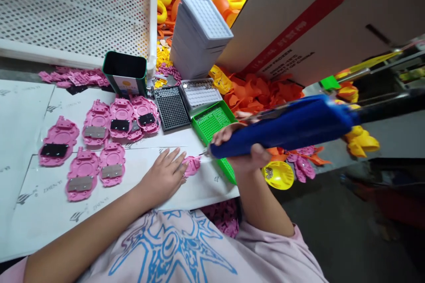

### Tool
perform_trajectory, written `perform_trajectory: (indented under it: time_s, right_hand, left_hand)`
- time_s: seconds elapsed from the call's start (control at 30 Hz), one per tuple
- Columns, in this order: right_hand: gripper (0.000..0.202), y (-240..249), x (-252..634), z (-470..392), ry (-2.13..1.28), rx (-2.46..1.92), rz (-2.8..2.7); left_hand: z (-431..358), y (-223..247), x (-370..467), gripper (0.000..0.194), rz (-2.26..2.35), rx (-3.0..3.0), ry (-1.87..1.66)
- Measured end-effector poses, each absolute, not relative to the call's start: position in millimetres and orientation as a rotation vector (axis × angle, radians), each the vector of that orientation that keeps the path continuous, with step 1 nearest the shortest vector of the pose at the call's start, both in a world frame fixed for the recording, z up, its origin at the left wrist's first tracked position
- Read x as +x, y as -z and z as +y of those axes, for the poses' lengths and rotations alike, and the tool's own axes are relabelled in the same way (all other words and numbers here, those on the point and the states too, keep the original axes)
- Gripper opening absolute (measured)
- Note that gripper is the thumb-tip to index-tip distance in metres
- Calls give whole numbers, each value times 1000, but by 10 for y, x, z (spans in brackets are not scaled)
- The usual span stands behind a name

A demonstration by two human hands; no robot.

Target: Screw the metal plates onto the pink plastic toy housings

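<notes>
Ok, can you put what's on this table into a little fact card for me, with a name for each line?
left hand: flat, fingers by the pink piece
left hand point: left hand
pink piece: pink piece, on the table
right hand: right hand gripping a blue tool
tool tip: pointing at the pink piece; touching or not, can't tell
bigger pink parts: pink parts to the left, with black or silver plates
trays: black tray beside a green tray
tallest stack: white trays
</notes>
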State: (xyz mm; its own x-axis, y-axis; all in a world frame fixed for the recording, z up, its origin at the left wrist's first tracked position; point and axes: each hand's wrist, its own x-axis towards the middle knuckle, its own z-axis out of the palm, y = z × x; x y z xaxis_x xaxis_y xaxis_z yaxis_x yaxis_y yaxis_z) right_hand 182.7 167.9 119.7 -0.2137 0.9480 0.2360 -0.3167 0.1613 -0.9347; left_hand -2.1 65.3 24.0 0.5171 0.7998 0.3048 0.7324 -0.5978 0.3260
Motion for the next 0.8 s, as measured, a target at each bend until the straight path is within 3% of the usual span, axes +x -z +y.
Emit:
perform_trajectory:
  time_s: [0.2, 0.8]
  right_hand:
    - [29, -1298, 2130, 2098, -861, -831, -1046]
    - [20, -1037, 2244, 2558, -766, -914, -944]
  left_hand:
    - [635, -262, -16, 41, 1221, 2623, -587]
    - [682, -223, -69, 47, 1225, 2635, -538]
